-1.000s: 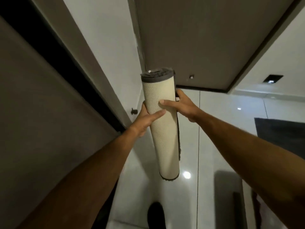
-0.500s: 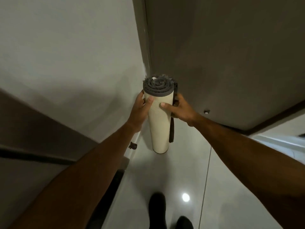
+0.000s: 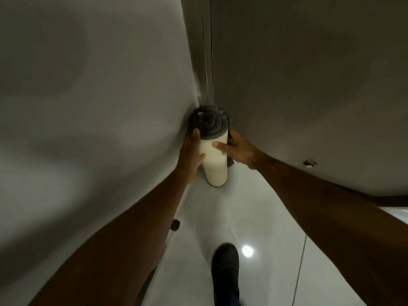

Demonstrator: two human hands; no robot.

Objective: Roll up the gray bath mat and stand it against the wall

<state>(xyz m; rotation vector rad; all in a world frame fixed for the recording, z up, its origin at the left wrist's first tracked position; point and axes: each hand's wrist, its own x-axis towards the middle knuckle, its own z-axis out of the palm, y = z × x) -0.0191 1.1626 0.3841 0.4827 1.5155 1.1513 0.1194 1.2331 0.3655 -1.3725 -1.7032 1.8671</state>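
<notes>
Upright, the mat [image 3: 215, 161] stood in the floor [image 3: 260, 208] corner between wall [image 3: 99, 107] and door [image 3: 309, 85]. Left hand [image 3: 191, 155] and right hand [image 3: 239, 149] had fingers clamped on its upper end. Best practice: seat the base flat, lean the top into the corner, then release. A shoe [image 3: 225, 266] stood well clear; nothing blocked.
</notes>
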